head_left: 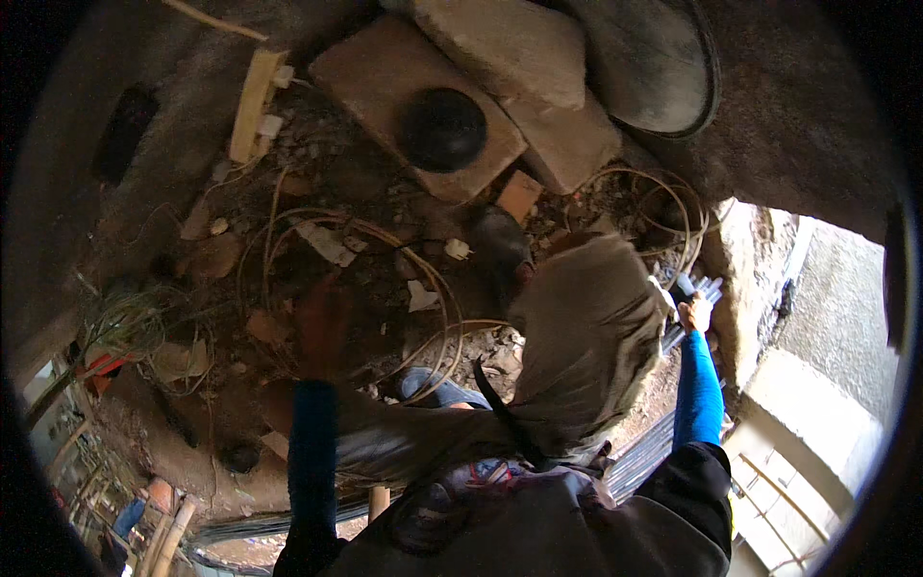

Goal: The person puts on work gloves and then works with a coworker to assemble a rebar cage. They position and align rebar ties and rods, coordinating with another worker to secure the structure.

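My right arm, in a blue sleeve, reaches out to the right beside my knee. My right hand [694, 312] is closed round several short, pale grey rods [710, 288], whose ends stick out past the fingers. More of their grey length shows below the hand; what they are made of I cannot tell. My left arm, in the same blue, stretches forward over the dark, littered ground. My left hand [322, 322] is dim and smeared, so its fingers cannot be made out. Nearest to it are loops of pale cane or cable [423, 255] on the dirt.
Stone slabs [385, 82] lie ahead, with a black round object [442, 130] on one. A large round pan-like thing [663, 67] leans at the far right. Long grey rods [644, 452] lie by my right side. A tangle of strands [125, 322] sits left.
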Demonstrator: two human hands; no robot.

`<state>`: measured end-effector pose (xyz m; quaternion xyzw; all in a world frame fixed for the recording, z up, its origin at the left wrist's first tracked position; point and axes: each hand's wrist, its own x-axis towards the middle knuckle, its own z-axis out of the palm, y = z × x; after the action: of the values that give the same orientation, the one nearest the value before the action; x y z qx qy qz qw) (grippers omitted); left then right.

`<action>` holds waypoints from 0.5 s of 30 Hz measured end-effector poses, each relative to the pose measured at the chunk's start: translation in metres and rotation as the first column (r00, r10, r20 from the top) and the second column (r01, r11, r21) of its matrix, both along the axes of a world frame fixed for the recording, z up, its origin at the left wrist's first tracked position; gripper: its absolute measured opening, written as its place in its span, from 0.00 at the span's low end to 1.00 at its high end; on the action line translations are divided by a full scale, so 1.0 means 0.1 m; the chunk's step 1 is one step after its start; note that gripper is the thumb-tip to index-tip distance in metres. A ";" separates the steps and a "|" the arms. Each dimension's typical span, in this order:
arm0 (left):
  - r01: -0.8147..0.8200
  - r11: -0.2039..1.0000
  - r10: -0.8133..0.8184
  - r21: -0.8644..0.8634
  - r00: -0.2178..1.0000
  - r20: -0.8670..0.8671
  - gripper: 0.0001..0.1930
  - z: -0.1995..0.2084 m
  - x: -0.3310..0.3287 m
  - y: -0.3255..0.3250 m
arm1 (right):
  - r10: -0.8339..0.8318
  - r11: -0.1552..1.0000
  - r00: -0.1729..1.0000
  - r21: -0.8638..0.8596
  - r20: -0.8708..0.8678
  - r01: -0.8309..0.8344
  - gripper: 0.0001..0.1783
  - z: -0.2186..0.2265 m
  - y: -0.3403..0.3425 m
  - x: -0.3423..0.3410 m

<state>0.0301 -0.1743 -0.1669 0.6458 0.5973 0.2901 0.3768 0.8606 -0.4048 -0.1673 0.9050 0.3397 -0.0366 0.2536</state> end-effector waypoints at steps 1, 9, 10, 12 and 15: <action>-0.003 1.000 0.003 -0.006 1.000 -0.006 0.22 -0.02 0.00 0.00 | -0.081 0.996 0.996 -0.032 0.039 0.082 0.29 0.07 -0.01 -0.02; -0.021 0.997 0.020 -0.073 1.000 -0.009 0.21 -0.16 -0.06 0.01 | -0.016 0.988 0.994 0.152 0.110 -0.001 0.18 0.05 -0.14 -0.03; -0.022 0.997 0.022 -0.080 1.000 -0.007 0.21 -0.16 -0.05 -0.01 | -0.016 0.993 0.992 0.116 0.124 0.001 0.14 0.03 -0.11 -0.01; -0.025 0.995 0.025 -0.093 1.000 -0.008 0.21 -0.16 -0.06 -0.04 | -0.066 0.988 0.986 0.146 0.154 0.044 0.12 0.05 -0.06 0.01; -0.025 0.994 0.024 -0.108 1.000 -0.007 0.21 -0.16 -0.07 -0.10 | -0.281 0.889 0.943 0.419 0.181 0.184 0.10 0.33 -0.05 -0.01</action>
<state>0.0230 -0.1847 -0.1827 0.6180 0.6209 0.2603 0.4060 0.8593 -0.4095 -0.1338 0.9695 0.1957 0.1108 0.0975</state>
